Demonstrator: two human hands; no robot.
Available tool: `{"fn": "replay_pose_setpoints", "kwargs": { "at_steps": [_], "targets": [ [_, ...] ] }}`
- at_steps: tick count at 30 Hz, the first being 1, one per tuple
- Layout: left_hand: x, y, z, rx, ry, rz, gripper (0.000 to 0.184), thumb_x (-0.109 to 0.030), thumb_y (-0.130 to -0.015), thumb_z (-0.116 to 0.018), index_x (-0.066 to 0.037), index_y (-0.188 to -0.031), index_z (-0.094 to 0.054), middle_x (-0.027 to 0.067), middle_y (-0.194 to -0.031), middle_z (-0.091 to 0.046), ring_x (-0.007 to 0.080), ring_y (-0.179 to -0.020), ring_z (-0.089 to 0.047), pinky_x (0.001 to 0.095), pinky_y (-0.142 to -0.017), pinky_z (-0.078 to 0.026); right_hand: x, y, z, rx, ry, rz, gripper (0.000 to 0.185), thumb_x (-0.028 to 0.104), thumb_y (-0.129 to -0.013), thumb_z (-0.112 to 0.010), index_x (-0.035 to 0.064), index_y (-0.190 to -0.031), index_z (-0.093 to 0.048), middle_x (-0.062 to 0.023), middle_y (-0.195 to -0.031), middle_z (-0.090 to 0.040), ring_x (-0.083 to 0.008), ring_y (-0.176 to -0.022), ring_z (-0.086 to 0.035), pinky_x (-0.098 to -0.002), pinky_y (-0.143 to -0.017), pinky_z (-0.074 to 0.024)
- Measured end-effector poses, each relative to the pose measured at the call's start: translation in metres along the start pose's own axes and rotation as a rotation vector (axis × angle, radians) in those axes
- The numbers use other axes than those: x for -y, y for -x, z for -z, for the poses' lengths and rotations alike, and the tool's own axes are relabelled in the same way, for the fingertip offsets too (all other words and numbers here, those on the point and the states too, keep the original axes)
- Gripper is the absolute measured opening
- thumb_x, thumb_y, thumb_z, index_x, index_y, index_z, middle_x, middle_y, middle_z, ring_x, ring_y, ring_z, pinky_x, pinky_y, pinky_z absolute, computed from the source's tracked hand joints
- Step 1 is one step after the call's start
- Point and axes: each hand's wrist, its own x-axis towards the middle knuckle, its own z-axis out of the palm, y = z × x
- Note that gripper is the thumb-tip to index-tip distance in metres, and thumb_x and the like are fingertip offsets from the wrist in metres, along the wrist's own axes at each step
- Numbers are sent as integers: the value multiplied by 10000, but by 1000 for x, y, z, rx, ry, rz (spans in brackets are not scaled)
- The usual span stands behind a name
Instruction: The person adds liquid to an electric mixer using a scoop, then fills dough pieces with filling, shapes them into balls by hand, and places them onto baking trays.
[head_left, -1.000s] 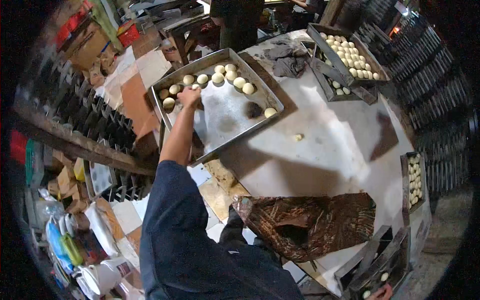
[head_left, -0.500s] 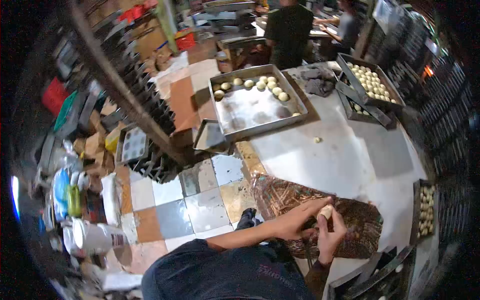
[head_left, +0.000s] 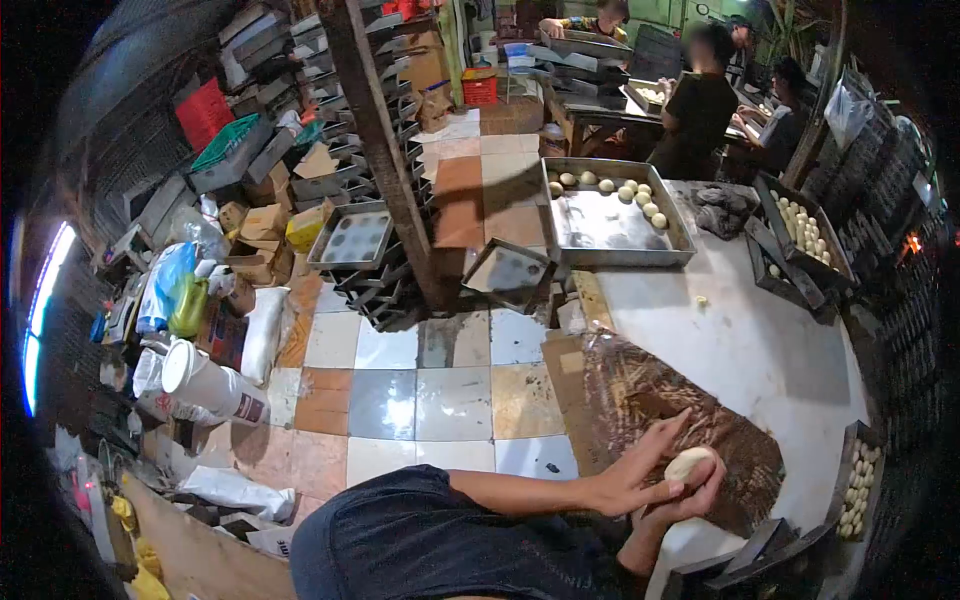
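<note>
Above the brown patterned sheet, my two hands are together around a pale lump of dough. My right hand cups the dough from the right and below, with its fingers curled round it. My left hand is on the other side, fingers stretched out and apart, its thumb against the dough. Farther off, a metal tray holds several round dough balls along its back and right side. A small dough scrap lies on the pale tabletop.
Trays of dough balls stand at the table's back right and right edge. A dark cloth lies beside the large tray. Left are a wooden post, stacked trays and a white bucket. Several people are around a far table.
My left hand has left the large tray and my right hand the lower-right box; both now meet at the dough. The view has swung left, showing more floor and people.
</note>
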Motion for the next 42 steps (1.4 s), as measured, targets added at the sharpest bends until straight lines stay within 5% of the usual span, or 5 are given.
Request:
{"fn": "replay_pose_setpoints", "kwargs": {
  "at_steps": [10,14,17,25,42],
  "targets": [
    [-8,89,163,-384,600,801,338,-306,-932,-567,19,-1014,-605,45,-838,-615,96,-717,-520,254,-635,-441,36,82,-133,576,89,13,435,454,-917,-472,47,-979,-614,-162,-997,-479,-298,-942,-484,-405,-834,-405],
    [17,155,159,-61,322,894,329,-324,-913,-587,-2,-971,-622,12,-800,-582,67,-592,-436,219,-507,-322,21,136,-135,415,-223,-222,319,279,-886,-482,4,-991,-605,-172,-928,-543,-273,-866,-533,-390,-776,-434],
    [8,132,153,-213,788,1037,410,-316,-922,-548,65,-1075,-542,166,-971,-623,205,-786,-615,300,-692,-506,36,106,-95,550,-5,-233,332,301,-905,-482,0,-941,-618,-144,-870,-576,-234,-813,-565,-318,-724,-444],
    [25,86,135,80,839,856,522,-276,-907,-513,91,-1272,-444,213,-1289,-507,311,-1201,-495,450,-1027,-366,-91,98,97,416,1120,-234,223,19,-705,-584,-2,-916,-515,-235,-871,-572,-401,-867,-519,-475,-732,-413],
    [97,11,79,-254,658,794,538,-256,-926,-489,29,-1364,-363,183,-1280,-508,266,-1177,-508,389,-1022,-381,-154,3,65,726,795,-467,403,-49,-790,-447,-68,-1190,-498,-301,-1023,-546,-451,-938,-554,-466,-800,-481]
  ]
}}
